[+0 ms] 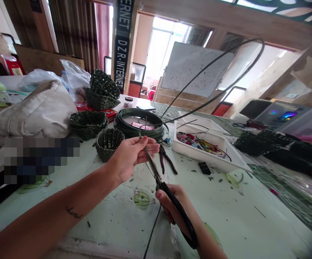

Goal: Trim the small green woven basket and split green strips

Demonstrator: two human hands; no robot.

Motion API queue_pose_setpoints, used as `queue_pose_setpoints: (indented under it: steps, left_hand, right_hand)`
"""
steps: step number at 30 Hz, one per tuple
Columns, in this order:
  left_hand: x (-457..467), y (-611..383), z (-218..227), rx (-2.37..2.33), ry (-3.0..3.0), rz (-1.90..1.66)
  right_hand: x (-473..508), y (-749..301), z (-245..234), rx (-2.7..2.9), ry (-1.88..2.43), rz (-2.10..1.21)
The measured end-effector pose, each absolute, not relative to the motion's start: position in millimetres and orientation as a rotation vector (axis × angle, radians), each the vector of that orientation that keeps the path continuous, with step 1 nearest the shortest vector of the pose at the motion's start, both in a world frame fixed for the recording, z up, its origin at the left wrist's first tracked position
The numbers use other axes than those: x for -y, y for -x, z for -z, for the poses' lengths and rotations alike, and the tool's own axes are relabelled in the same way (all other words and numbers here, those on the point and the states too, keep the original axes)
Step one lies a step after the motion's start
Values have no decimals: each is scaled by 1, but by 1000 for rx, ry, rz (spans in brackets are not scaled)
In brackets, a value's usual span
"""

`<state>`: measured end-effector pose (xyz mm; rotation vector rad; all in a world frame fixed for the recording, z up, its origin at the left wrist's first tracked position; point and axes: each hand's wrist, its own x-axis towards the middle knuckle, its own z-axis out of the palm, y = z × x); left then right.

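My left hand (130, 154) is closed, with thumb and forefinger pinching a thin dark green strip (140, 132); the other fingers stretch out to the right. My right hand (176, 201) grips black-handled scissors (153, 166) whose blades point up and left, reaching my left fingers. Whether the blades touch the strip I cannot tell. A long dark strand (215, 95) loops high to the right, and another strand (153, 230) runs down below the scissors. Just left of my left hand stands a small woven basket (109, 145). Pliers (168, 160) lie behind the scissors.
Behind my hands lies a coil of dark green strip (120, 122). A white tray (212, 163) at the right holds colourful small pieces. More woven baskets (88, 124) and a white bag (34, 109) are at the left. Dark scraps (204, 168) litter the table (112, 212).
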<state>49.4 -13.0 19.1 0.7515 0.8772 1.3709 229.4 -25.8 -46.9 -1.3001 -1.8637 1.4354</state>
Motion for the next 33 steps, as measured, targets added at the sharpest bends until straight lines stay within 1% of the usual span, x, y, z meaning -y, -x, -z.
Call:
queue_pose_setpoints:
  steps: [8,20,33]
  left_hand:
    - [18,-58,-23,-889,-679,-1390]
    - [18,-58,-20,-867,-685,-1398]
    - [19,-60,-19,-874,-699,-1387]
  right_hand:
    - [31,-230,34,1881,1305,-1414]
    - [36,-224,34,1791,1401,-1402]
    - [33,-224,37,1783,1383,-1424]
